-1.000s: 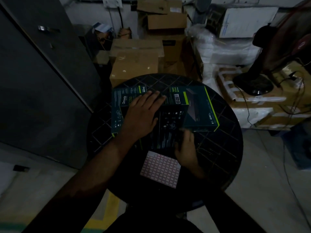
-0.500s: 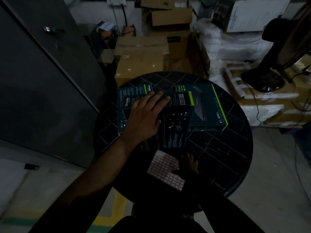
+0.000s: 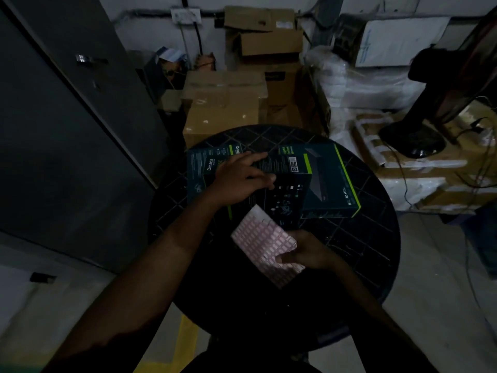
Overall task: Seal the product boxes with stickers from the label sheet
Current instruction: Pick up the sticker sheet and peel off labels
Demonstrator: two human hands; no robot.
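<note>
A: Where do the hands sit?

B: The left hand (image 3: 239, 181) lies palm down on the boxes (image 3: 285, 184), fingers spread and nearly straight, pressing on the top one. The right hand (image 3: 304, 250) is nearer the person, holding the sheet (image 3: 262, 240).

A: Holding it how?

B: Its thumb lies across the sheet's near right part and the fingers curl beneath, so the hand is clamped on the sheet. The sheet's far corner tilts up toward the left wrist.

A: And the boxes?

B: Three dark teal ones lie on the round black worktop (image 3: 363, 246), just beyond the right hand. One sticks out to the left of the left hand, one to its right, and a third lies across them under the palm.

A: Are the two hands touching?

B: No, apart; the sheet lies between them.

A: Any sticker on a fingertip?

B: Too dim to tell.
</note>
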